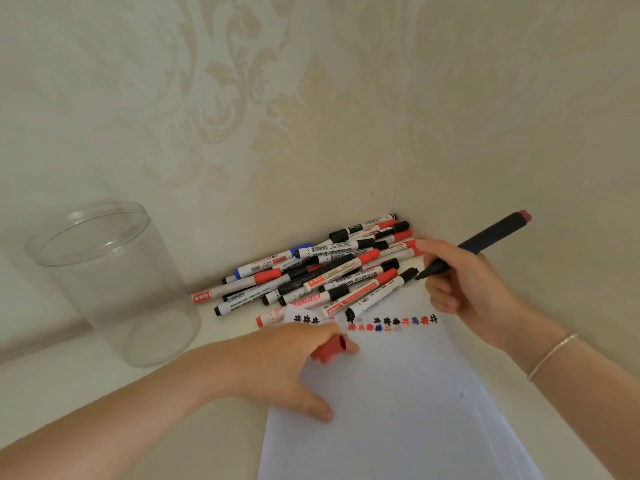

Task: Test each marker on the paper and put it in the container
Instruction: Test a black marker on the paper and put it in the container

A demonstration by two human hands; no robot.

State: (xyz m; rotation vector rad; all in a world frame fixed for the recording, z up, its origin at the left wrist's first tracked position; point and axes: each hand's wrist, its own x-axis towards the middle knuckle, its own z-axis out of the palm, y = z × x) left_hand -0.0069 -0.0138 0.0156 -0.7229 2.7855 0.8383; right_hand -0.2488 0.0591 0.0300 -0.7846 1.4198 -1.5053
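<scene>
The right hand [464,285] grips an uncapped marker [485,244], tip pointing down-left toward the paper [398,393] just below; the left hand [277,362] holds its red cap [329,348].

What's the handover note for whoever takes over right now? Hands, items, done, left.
Right hand grips an uncapped dark marker, tip just above the paper's far edge.
Left hand rests on the paper and holds the red cap.
Marker pile lies in the corner, past the paper.
Clear container stands at left; no markers visible inside.
Done: a row of black, red and blue test marks on the paper.
Left: test this marker, cap it, drop it in the container, then work through the pile.
</scene>
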